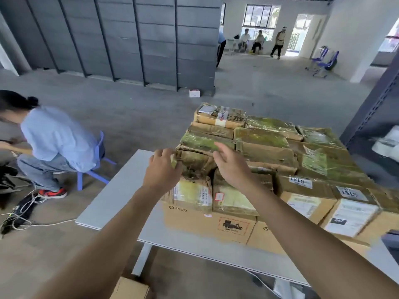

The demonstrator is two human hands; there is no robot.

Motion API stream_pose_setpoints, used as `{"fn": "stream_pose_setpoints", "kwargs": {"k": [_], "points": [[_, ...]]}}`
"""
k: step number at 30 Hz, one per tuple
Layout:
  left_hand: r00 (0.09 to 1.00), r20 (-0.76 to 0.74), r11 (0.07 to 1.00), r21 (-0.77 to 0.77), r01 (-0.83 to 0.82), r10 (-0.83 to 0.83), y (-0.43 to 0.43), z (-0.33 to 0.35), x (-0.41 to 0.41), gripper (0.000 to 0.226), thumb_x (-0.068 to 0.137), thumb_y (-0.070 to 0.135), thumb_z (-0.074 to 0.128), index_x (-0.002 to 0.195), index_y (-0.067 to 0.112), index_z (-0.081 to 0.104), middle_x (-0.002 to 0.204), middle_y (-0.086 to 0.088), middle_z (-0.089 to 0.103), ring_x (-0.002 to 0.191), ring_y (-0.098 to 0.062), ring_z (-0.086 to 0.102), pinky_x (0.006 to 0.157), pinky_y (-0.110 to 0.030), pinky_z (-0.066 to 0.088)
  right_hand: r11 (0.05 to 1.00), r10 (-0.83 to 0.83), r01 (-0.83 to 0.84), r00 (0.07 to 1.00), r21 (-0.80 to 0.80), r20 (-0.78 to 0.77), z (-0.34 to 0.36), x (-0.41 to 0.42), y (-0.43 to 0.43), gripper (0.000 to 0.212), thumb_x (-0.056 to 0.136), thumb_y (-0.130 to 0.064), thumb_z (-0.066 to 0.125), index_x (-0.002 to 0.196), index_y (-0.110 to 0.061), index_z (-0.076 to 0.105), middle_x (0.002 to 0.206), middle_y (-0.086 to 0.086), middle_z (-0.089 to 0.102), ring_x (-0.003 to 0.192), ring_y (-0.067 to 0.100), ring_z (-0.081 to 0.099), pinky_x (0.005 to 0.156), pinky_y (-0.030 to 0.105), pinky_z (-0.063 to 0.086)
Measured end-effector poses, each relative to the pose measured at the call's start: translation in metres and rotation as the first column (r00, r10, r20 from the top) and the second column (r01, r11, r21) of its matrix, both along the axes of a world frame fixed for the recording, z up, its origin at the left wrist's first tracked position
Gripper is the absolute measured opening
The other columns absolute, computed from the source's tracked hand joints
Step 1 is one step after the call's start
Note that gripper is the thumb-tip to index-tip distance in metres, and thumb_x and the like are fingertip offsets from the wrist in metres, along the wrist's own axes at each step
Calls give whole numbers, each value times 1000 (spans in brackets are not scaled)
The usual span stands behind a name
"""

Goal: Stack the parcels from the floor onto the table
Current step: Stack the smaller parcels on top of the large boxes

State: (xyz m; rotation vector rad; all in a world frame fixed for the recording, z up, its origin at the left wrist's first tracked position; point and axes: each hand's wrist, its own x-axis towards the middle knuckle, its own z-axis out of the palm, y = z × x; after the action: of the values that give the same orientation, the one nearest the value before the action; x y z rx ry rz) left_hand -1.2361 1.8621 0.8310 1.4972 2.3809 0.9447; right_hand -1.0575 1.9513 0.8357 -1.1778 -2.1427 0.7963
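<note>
Brown taped parcel (pixel 195 161): lies atop the near-left corner of the pile (pixel 280 152) on the grey desk (pixel 121 190). Left hand (pixel 164 167) curls round its left end. Right hand (pixel 231 162) rests loosely spread fingers on its right side.

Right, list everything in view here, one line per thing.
parcels: many, brown under clear tape, stacked on the table
top parcel: one, brown, front left of the stack, between the hands
table: one, light grey, centre
box: one, brown, floor by the table leg
small box: one, white, floor by the shelving
shelving: one long unit, dark grey, back left
seated person: one, light blue shirt, left
cables: one bundle, white and black, floor at left
people: at least three, far room
far chairs: about two, blue, far right
left hand: grips the top parcel's left end
right hand: at its right end, fingers hidden
</note>
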Motion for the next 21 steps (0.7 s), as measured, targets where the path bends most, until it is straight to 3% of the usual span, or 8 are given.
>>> {"fn": "stream_pose_setpoints", "kwargs": {"k": [2,3,5,8,12,15,17,21], "points": [[998,51,999,-40,-27,29,7,-10,-10,47,94,34,48,137,17,42,140,-6,40,128,-27,39,99,-40,39,999,35,-36,999,14,21,-3,-10,11,46,101,-41,37,145,-30,37,109,3,68,62,14,65,55,32,55],[996,80,998,-58,-33,38,11,-13,-14,49,94,36,48,139,17,40,140,-7,40,127,-27,40,100,-40,40,999,45,-45,998,18,32,-5,-15,15,46,101,-41,37,146,-29,37,103,-3,66,44,5,53,43,24,47],[990,137,996,-91,-18,31,18,-20,-20,55,93,38,48,143,17,36,143,-9,39,128,-29,41,104,-43,39,999,45,-45,998,13,40,-9,-23,21,46,102,-40,37,146,-26,37,89,-15,55,32,3,37,34,16,33],[964,263,986,-151,76,-35,31,-26,-30,69,91,44,51,150,21,24,150,-9,33,135,-29,36,107,-42,35,998,58,-59,996,19,61,-13,-33,24,47,102,-37,38,147,-24,37,89,-16,54,32,4,37,34,14,27],[843,534,978,-126,163,-71,48,-33,-48,76,89,49,55,152,23,21,150,-1,37,132,-23,42,101,-31,38,996,28,-41,986,73,165,-14,-47,27,47,102,-35,39,147,-24,37,119,-2,58,36,2,42,35,13,29],[768,629,967,-99,235,-122,56,-35,-60,61,92,43,55,146,25,34,126,9,56,109,-12,59,76,-14,46,992,-51,22,969,121,240,-13,-62,26,46,101,-36,39,146,-24,38,121,-5,57,37,3,42,39,13,27],[746,635,945,-75,318,-201,57,-37,-66,45,93,33,53,136,29,42,104,17,59,89,-1,59,56,-9,45,989,-99,64,955,132,281,-12,-73,24,47,101,-36,39,147,-25,37,111,-11,56,39,1,43,40,13,24],[693,641,901,-5,434,-330,60,-45,-79,34,91,23,48,120,41,47,101,20,61,87,2,60,59,-12,44,977,-168,103,909,185,381,-16,-95,20,47,102,-34,41,147,-24,38,119,-6,58,51,-5,27,43,14,22]]}}
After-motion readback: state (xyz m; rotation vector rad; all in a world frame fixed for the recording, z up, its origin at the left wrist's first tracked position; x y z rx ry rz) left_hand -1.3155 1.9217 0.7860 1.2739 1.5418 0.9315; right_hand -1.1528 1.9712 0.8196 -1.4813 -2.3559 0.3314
